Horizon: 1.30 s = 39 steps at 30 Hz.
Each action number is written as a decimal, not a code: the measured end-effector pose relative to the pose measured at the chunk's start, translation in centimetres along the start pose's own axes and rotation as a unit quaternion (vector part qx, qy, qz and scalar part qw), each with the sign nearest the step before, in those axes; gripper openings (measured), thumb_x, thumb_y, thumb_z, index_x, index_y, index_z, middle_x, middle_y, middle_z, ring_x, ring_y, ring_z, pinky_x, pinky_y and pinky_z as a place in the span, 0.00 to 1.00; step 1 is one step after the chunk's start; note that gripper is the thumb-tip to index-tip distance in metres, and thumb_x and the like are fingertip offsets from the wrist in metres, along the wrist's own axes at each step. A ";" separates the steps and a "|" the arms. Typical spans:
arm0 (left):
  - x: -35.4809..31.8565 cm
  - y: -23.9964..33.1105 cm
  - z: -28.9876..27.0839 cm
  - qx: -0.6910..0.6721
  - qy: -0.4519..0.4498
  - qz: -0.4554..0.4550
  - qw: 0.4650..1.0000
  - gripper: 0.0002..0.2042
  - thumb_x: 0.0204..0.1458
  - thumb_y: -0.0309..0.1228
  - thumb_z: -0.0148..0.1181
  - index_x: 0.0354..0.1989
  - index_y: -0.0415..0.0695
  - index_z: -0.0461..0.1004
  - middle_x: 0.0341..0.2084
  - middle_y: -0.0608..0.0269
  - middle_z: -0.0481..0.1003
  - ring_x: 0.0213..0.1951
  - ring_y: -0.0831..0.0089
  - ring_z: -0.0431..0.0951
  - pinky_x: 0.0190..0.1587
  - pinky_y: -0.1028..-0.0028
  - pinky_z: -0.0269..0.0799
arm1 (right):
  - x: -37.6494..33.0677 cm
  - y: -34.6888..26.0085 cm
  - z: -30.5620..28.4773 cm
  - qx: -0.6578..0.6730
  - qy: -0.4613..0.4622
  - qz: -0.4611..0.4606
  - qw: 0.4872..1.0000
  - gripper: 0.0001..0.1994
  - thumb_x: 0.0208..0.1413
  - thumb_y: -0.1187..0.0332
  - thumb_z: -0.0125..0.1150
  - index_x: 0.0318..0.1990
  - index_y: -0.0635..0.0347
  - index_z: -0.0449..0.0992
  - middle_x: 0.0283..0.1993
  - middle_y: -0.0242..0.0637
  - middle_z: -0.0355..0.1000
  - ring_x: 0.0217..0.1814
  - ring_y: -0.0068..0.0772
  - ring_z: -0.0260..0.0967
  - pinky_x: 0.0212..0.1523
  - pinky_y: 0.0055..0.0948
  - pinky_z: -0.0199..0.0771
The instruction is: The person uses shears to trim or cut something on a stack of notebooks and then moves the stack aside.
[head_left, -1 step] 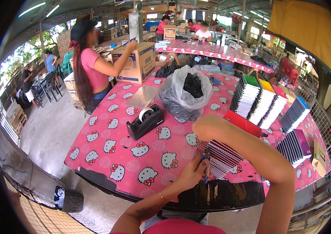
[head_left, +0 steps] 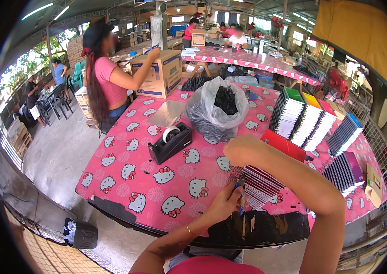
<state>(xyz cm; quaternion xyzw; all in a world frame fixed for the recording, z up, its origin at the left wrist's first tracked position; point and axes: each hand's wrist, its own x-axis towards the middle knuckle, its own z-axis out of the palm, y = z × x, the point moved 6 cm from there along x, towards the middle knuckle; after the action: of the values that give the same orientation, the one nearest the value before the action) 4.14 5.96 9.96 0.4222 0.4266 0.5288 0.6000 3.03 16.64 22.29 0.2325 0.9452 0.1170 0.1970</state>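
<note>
My left hand [head_left: 227,204] is at the near edge of the pink patterned table [head_left: 125,171], with its fingers closed on a thin blue pen-like tool [head_left: 241,202]. The tool's tip is against the wire spines of a stack of spiral notebooks [head_left: 261,185]. My right arm reaches over that stack from the lower right. My right hand [head_left: 240,150] is bent down at the wrist above the stack, and its fingers are hidden. A red notebook cover [head_left: 285,145] lies just behind the stack.
On the table are a black tape dispenser [head_left: 170,142], a clear bag of black coils [head_left: 215,109], upright notebook rows [head_left: 304,118] and more stacks [head_left: 345,170]. A person in a pink top [head_left: 107,77] handles a cardboard box [head_left: 164,73]. A black bin [head_left: 81,234] is on the floor.
</note>
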 end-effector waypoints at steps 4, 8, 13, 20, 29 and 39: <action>1.1 -0.3 -0.7 -0.035 0.013 0.004 0.999 0.13 0.65 0.37 0.42 0.45 0.39 0.63 0.32 0.58 0.74 0.30 0.72 0.78 0.27 0.72 0.72 | 0.3 -1.2 0.0 -0.026 0.002 -0.017 1.000 0.12 0.43 0.65 0.66 0.34 0.60 0.82 0.34 0.43 0.78 0.38 0.43 0.78 0.34 0.42 0.77; 1.5 0.6 -0.3 0.009 0.021 0.025 0.999 0.13 0.65 0.38 0.42 0.45 0.39 0.63 0.31 0.58 0.74 0.29 0.71 0.79 0.26 0.73 0.72 | 0.3 -1.1 0.6 -0.039 -0.034 -0.022 0.998 0.11 0.45 0.64 0.64 0.35 0.59 0.82 0.36 0.42 0.79 0.38 0.42 0.78 0.34 0.43 0.76; 0.9 -0.4 -0.2 0.053 -0.007 0.007 0.999 0.15 0.65 0.39 0.42 0.48 0.39 0.64 0.32 0.57 0.76 0.32 0.69 0.81 0.27 0.75 0.74 | 0.4 -0.7 1.1 -0.013 -0.005 0.005 1.000 0.09 0.45 0.67 0.64 0.35 0.59 0.82 0.37 0.43 0.78 0.38 0.42 0.78 0.33 0.43 0.77; 1.2 -1.2 -0.4 -0.013 0.014 -0.028 0.999 0.16 0.65 0.40 0.42 0.52 0.40 0.63 0.36 0.55 0.77 0.36 0.65 0.82 0.28 0.73 0.76 | 0.7 -1.6 1.9 -0.016 0.000 -0.002 1.000 0.11 0.43 0.68 0.65 0.36 0.59 0.82 0.39 0.42 0.78 0.39 0.42 0.78 0.32 0.43 0.78; 1.7 -0.8 -0.9 0.005 0.027 -0.009 1.000 0.18 0.65 0.40 0.42 0.55 0.39 0.62 0.31 0.57 0.75 0.29 0.67 0.80 0.27 0.72 0.75 | -0.1 -1.9 0.7 -0.031 -0.064 0.020 0.997 0.13 0.47 0.68 0.60 0.42 0.56 0.81 0.43 0.40 0.78 0.44 0.40 0.78 0.36 0.42 0.78; 0.8 -1.8 -0.4 -0.013 0.009 -0.026 1.000 0.16 0.65 0.39 0.41 0.52 0.40 0.63 0.29 0.61 0.75 0.30 0.69 0.80 0.24 0.74 0.73 | 0.9 -1.6 2.1 -0.020 -0.046 0.000 0.999 0.13 0.47 0.68 0.61 0.41 0.55 0.82 0.43 0.38 0.79 0.45 0.38 0.78 0.36 0.39 0.78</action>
<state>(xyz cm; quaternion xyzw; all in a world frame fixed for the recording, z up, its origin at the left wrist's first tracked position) 4.29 6.59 8.08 0.3985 0.4358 0.5222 0.6153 2.60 15.95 19.60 0.2335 0.9327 0.1247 0.2450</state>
